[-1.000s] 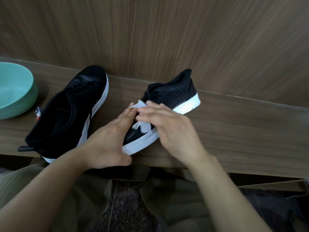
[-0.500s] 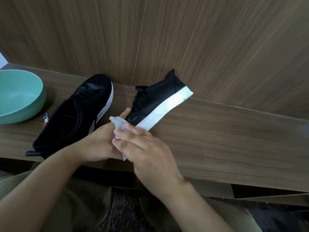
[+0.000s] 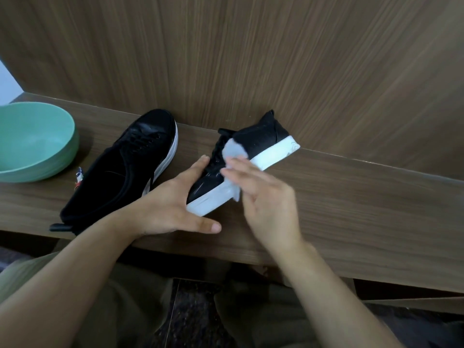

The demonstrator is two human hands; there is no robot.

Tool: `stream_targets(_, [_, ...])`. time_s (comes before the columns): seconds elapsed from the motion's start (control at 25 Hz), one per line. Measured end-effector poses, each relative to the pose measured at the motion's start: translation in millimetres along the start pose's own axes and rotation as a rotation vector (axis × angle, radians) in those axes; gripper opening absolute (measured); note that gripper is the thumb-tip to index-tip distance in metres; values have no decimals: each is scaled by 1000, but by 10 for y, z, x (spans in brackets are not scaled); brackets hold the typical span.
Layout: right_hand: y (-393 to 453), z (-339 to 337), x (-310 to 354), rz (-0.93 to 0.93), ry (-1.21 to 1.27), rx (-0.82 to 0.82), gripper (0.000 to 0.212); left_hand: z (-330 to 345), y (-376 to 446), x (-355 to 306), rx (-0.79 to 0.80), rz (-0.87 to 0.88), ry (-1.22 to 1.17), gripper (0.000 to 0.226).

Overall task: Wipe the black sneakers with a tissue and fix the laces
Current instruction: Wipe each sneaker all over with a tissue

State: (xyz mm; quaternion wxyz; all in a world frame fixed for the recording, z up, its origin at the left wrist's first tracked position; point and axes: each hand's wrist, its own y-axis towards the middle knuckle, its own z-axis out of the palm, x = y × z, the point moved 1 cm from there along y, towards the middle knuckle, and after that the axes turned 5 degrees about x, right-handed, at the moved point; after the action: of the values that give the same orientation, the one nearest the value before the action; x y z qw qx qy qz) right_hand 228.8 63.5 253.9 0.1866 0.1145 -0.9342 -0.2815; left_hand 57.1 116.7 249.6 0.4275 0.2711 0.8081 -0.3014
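Sneaker point(image 3: 261, 139), black with white sole, tilted; right hand point(image 3: 266, 194) fingers pinch tissue point(image 3: 232, 151).

No legible text, brand mark or number appears on either black sneaker point(image 3: 253, 144). The small coloured tag point(image 3: 79, 177) beside the sneakers is too blurred to read.

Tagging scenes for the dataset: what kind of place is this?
Probably a home, maybe an entryway, not a lab: a wooden bench against a wood-panelled wall, two black sneakers and a green bowl on it.
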Motion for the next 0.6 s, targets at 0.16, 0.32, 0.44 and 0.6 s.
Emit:
stream_targets(0.16, [8,94,207,-77,125,50,32,-50,2,-163,-196,97,378,124])
stream_targets(0.32, [117,4,-77,-40,134,109,42,89,36,-259,-445,111,781,100])
stream_targets(0.44, [189,-13,-621,159,-83,84,52,83,53,-233,-473,88,860,86])
stream_targets(0.6, [193,-51,-979,384,-182,2,47,87,66,-223,-407,172,908,73])
